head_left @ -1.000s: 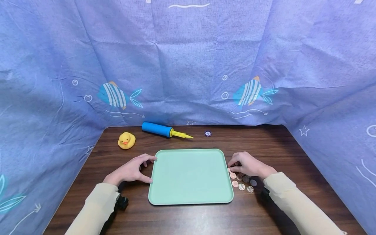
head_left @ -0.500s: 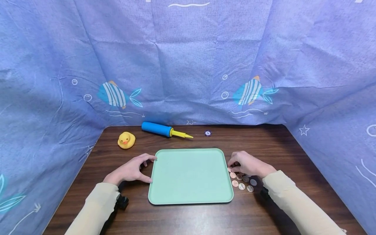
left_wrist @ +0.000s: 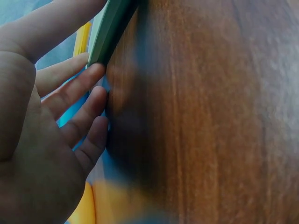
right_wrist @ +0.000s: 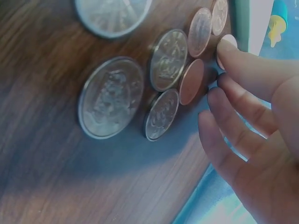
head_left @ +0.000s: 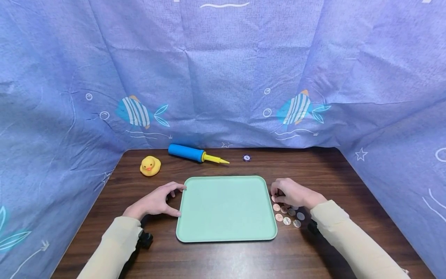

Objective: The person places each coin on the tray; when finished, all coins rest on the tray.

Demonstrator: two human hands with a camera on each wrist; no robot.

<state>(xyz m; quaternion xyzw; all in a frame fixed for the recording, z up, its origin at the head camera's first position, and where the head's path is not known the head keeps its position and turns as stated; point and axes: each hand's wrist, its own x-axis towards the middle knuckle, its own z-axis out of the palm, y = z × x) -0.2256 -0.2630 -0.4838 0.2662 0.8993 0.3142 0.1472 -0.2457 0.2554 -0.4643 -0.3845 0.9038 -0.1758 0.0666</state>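
A pale green tray (head_left: 226,209) lies on the brown table. My left hand (head_left: 156,200) is at its left side, thumb and fingertips touching the rim, the fingers loosely extended. In the left wrist view the tray's edge (left_wrist: 105,32) meets the fingertips. Beside the tray's right edge, my right hand (head_left: 292,192) bends down over several coins (head_left: 287,221). Its thumb and index finger pinch a copper coin (head_left: 273,198), mostly covered by the thumb in the right wrist view. Silver coins (right_wrist: 112,98) and copper coins (right_wrist: 192,81) lie flat nearby; the hand hides part of the group.
A yellow rubber duck (head_left: 150,166) sits at the back left. Beside it lies a blue and yellow hand pump (head_left: 186,152). A dark blue poker chip (head_left: 246,158) lies behind the tray. A blue fish-print cloth (head_left: 223,77) hangs around the table.
My right hand has shifted slightly away from me and to the right, and the copper coin at its thumb has moved a little with it. The left hand and tray stay put.
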